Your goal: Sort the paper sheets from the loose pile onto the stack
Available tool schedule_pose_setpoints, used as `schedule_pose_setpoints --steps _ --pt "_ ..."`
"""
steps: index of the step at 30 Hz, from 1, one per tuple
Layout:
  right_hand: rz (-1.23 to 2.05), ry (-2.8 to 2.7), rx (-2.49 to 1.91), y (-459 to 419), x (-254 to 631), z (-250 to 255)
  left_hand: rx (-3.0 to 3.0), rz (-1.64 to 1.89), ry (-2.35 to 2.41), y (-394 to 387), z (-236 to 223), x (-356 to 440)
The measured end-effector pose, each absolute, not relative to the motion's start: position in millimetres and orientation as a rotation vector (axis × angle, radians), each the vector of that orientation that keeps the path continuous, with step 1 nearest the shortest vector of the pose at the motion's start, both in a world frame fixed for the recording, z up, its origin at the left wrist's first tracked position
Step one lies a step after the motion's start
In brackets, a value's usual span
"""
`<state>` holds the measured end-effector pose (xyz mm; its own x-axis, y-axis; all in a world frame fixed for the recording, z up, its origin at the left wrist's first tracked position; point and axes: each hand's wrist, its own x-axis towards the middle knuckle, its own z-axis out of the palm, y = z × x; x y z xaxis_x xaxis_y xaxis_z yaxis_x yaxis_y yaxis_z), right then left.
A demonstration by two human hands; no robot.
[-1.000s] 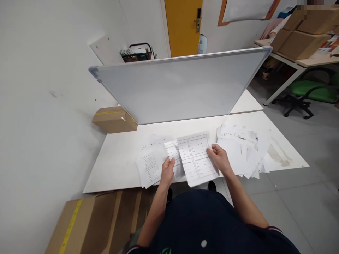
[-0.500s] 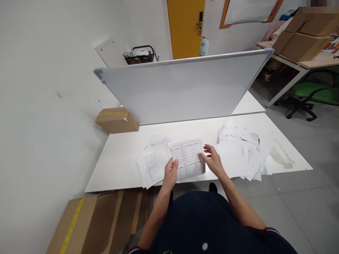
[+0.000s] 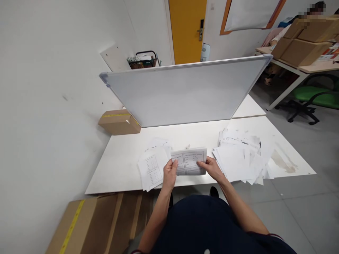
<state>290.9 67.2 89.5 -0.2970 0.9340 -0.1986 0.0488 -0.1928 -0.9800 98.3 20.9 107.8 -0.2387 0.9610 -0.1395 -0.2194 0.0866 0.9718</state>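
Observation:
Between my hands is a printed sheet of paper with boxed text, tilted up above the front edge of the white table. My left hand grips its left side, thumb on the printed face. On the right side my right hand pinches it, thumb in front and the other fingers hidden behind. Whether more than one sheet is held I cannot tell. Left of my left hand lies a loose pile of printed papers. A larger, messy pile of mostly blank-faced papers spreads just right of my right hand.
A whiteboard stands upright across the table's back. A cardboard box sits at its left end, and larger cartons stand below the table's left front. A green chair and a desk with boxes are at right, a person behind them.
My right hand has closed from a loosely spread pose onto the sheet's right side. The sheet has tipped more upright and looks shorter. The view has shifted slightly.

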Motion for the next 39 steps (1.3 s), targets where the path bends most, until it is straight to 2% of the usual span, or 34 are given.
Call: schedule_pose_setpoints --steps 5,9,12,14,19,23,33,39 --pt "1.506 -1.383 -1.293 65 291 93 0.852 1.377 1.273 20 108 103" --pt "1.617 -1.439 -1.153 62 296 99 0.71 1.448 1.216 20 103 107" --pt "1.656 -1.68 -1.12 60 303 100 0.584 1.48 1.172 21 85 106" --pt "1.468 -1.949 -1.251 60 308 102 0.587 1.42 1.227 21 66 101" --pt "0.71 -2.625 -1.672 64 308 110 0.877 1.328 1.583 16 26 86" --pt "0.505 -2.886 -1.744 65 293 106 1.101 1.185 1.587 12 14 85" --pt "0.52 -2.97 -1.791 69 282 59 1.18 1.041 1.566 18 -28 90" --pt "0.564 -2.948 -1.823 72 285 55 1.345 0.921 1.645 21 -26 92"
